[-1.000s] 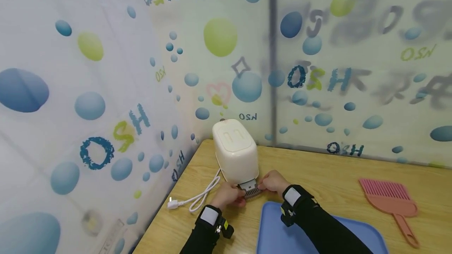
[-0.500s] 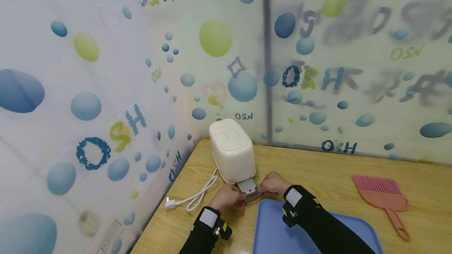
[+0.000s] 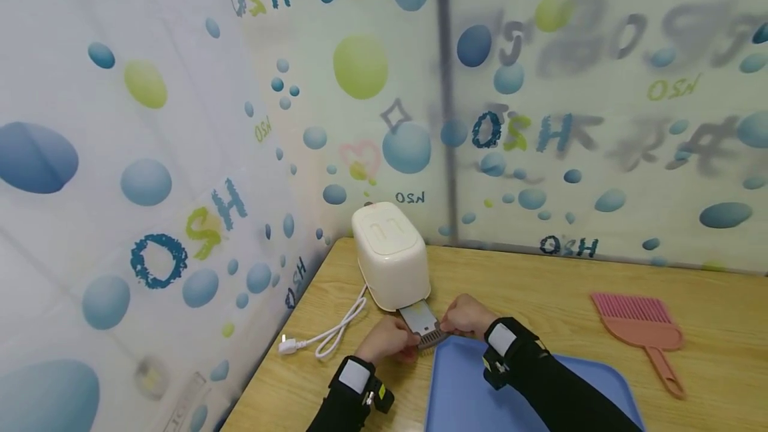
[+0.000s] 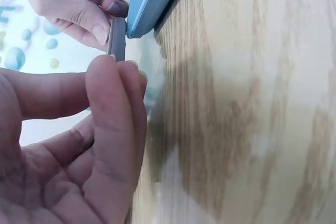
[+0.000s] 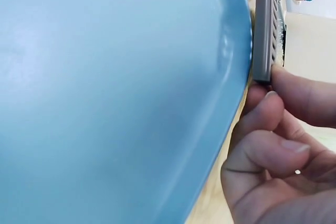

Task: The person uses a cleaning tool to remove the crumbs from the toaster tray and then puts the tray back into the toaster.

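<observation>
A cream toaster (image 3: 393, 259) stands in the far left corner of the table. From its near end sticks a grey crumb tray (image 3: 419, 317) with a slotted brownish front edge. My left hand (image 3: 390, 339) pinches the left end of that edge, and my right hand (image 3: 468, 316) pinches the right end. In the right wrist view the edge of the crumb tray (image 5: 262, 35) runs between both hands, beside the blue serving tray (image 5: 115, 103). Fingertips cover part of the crumb tray (image 4: 117, 40) in the left wrist view. Its inner end is hidden inside the toaster.
The blue tray's rim lies just under my right hand and forearm. A white power cord (image 3: 327, 337) with a plug lies looped left of the toaster. A pink dustpan-shaped comb tool (image 3: 645, 335) lies at right. Patterned curtains (image 3: 360, 119) border the table's far and left sides.
Both hands have drawn the crumb tray farther out of the toaster, toward me, so more of its grey plate shows. The head view has shifted slightly right.
</observation>
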`<state>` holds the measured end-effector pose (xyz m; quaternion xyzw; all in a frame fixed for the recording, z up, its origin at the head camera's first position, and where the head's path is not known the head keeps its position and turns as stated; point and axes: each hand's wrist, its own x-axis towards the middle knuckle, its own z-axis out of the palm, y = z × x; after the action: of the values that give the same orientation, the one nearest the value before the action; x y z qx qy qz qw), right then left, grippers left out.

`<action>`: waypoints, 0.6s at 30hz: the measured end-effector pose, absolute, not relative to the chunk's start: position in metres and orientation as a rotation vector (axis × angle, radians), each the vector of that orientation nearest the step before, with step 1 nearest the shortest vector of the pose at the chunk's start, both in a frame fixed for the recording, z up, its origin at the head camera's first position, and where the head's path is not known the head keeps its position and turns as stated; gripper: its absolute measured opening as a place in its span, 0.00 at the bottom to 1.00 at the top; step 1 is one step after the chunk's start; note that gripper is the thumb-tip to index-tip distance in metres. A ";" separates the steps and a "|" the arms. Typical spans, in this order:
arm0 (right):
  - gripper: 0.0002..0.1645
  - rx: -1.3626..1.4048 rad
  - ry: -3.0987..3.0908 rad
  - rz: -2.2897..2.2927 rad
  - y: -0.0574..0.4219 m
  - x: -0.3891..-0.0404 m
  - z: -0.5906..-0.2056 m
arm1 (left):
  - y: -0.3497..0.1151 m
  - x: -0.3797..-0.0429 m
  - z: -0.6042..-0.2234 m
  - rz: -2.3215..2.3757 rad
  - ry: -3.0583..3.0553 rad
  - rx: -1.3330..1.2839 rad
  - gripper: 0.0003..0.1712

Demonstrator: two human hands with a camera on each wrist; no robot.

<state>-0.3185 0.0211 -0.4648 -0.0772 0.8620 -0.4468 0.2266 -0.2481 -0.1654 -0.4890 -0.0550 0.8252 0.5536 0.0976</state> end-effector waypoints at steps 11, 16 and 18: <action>0.03 -0.264 2.380 -1.234 0.034 -0.311 -0.463 | -0.157 -0.240 -0.485 1.607 2.445 -0.081 0.08; 0.02 -0.256 2.367 -1.216 0.040 -0.307 -0.460 | -0.150 -0.234 -0.482 1.588 2.461 -0.091 0.07; 0.03 -0.250 2.359 -1.211 0.043 -0.306 -0.460 | -0.147 -0.232 -0.481 1.587 2.464 -0.093 0.06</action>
<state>-0.3060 0.0432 -0.4599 -0.0913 0.8606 -0.4417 0.2366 -0.2316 -0.1465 -0.4807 -0.0315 0.8357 0.5383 0.1043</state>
